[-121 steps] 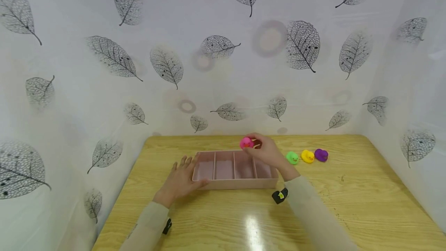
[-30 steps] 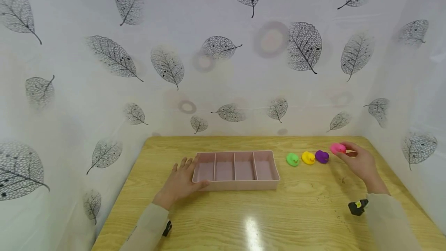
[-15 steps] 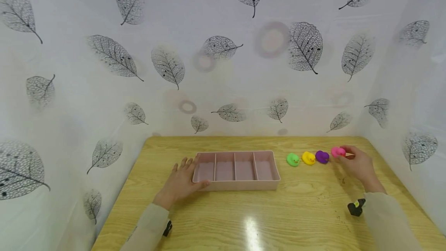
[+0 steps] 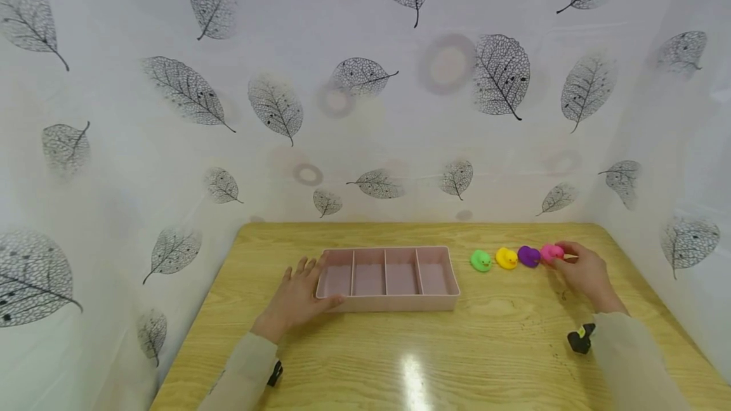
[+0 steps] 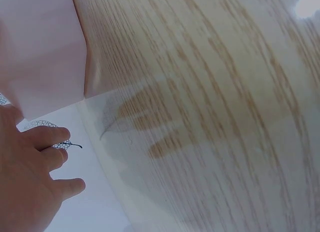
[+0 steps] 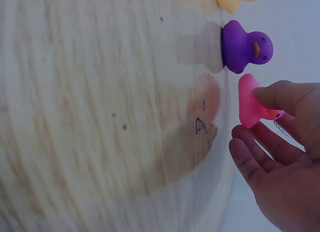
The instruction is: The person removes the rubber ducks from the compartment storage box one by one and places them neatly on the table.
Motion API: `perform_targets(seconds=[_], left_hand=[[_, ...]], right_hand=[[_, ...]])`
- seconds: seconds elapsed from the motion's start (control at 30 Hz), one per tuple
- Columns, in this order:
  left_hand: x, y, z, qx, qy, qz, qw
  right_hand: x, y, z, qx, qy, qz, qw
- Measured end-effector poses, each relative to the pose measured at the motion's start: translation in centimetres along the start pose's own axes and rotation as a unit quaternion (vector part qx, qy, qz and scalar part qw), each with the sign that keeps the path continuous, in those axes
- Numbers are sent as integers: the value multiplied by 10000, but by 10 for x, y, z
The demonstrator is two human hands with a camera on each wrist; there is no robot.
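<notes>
My right hand (image 4: 585,273) pinches a pink rubber duck (image 4: 551,253) between thumb and fingers. In the right wrist view the pink duck (image 6: 248,100) is low over the table, a small gap from its base to the surface. Beside it stands a purple rubber duck (image 4: 528,257), and a yellow duck (image 4: 506,258) and a green duck (image 4: 481,260) continue the row leftward. My left hand (image 4: 296,297) rests at the left end of a pink divided box (image 4: 394,302), fingers spread, thumb along its front wall. All the box's compartments are bare.
The box and ducks stand on a wood-grain table (image 4: 365,347). A pale leaf-printed curtain (image 4: 365,144) rises behind the table and along both sides. Black camera mounts sit on both wrists, the right one (image 4: 581,339) just over the table.
The right hand carried the pink duck from above the box to the right end of the row, then lowered it and shifted it slightly left beside the purple duck. The left hand stayed put.
</notes>
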State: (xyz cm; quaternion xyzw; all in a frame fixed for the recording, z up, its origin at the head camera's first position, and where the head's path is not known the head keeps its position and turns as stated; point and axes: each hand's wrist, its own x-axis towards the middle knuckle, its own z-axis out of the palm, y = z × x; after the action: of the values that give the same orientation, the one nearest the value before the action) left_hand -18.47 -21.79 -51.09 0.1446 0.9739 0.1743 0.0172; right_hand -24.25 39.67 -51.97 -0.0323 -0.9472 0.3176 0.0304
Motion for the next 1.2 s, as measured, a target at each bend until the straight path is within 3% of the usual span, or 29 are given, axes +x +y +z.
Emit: perform_targets(seconds=[0.93, 1.2], left_hand=[[0, -4, 1, 36, -86, -70, 9999], [1, -3, -1, 42, -40, 30, 10000]], right_hand=[[-1, 3, 10, 52, 90, -141, 9998], [-1, -3, -7, -162, -174, -202, 9995]])
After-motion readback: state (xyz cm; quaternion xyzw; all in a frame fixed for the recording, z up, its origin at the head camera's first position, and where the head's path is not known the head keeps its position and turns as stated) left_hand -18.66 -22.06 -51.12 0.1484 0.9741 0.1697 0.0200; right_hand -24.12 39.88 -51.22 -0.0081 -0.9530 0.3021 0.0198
